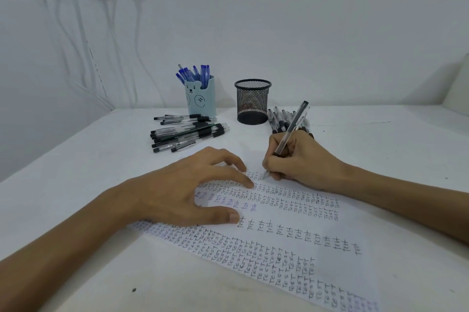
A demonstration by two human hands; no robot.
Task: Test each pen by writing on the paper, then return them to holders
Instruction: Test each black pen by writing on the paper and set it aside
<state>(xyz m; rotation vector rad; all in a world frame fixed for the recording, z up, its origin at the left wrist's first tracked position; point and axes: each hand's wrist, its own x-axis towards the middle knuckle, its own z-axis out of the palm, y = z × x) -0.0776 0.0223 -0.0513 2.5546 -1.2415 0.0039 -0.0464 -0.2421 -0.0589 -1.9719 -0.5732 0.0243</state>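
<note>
A white paper (291,217) covered in rows of the handwritten word "test" lies across the table. My right hand (297,159) grips a clear black-capped pen (291,128), its tip touching the paper near the top rows. My left hand (193,189) rests on the paper with fingers spread, holding it flat. A light blue bear-face holder (201,98) at the back holds several blue pens. Beside it stands a black mesh holder (252,102); I see no pens sticking out of it.
A pile of black pens (185,132) lies in front of the blue holder. Another bunch of black pens (281,121) lies right of the mesh holder, partly behind my right hand. White cables (111,32) hang on the wall at the left. The white table (380,139) meets the wall behind.
</note>
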